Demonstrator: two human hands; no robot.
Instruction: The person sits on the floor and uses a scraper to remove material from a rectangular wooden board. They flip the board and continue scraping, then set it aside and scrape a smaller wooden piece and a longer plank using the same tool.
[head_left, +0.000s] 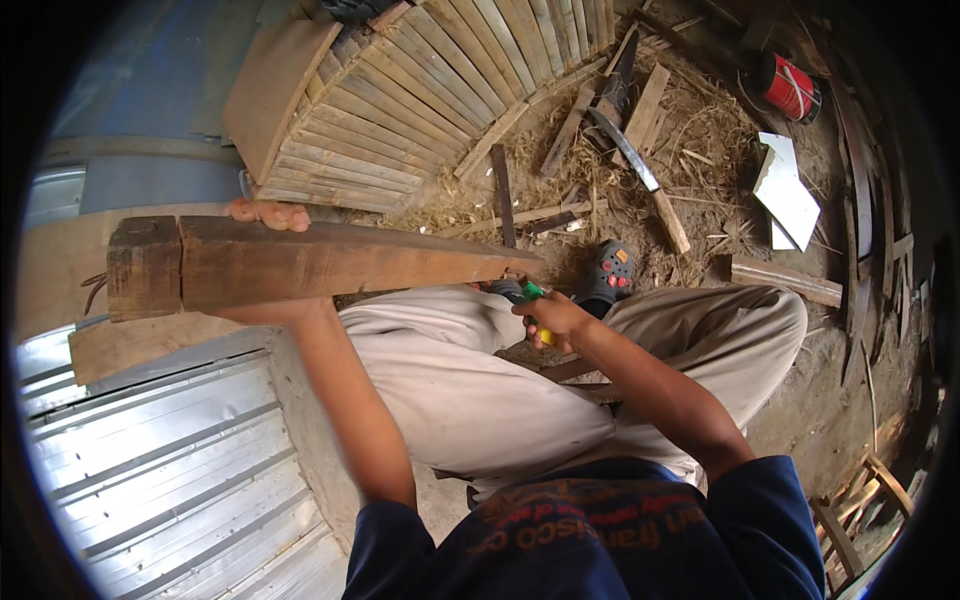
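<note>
A thick brown wooden beam [330, 262] lies across in front of me, its wide end at the left and its narrow-looking end near my feet. My left hand [268, 213] grips it from underneath, with fingertips curled over the far edge. A dark line crosses the beam close to its left end. My right hand [560, 322] is closed round the green and yellow handle [533, 291] of a hand tool, at the beam's right end. The tool's working part is hidden, so its kind cannot be made out.
A large knife [625, 150] with a wooden handle lies on the straw-strewn ground among wood offcuts. Beyond stands a slatted wooden structure [400, 100]. At right are white board pieces [787, 195], a red can [790, 88] and a timber [785, 280]. Corrugated metal [180, 450] lies left.
</note>
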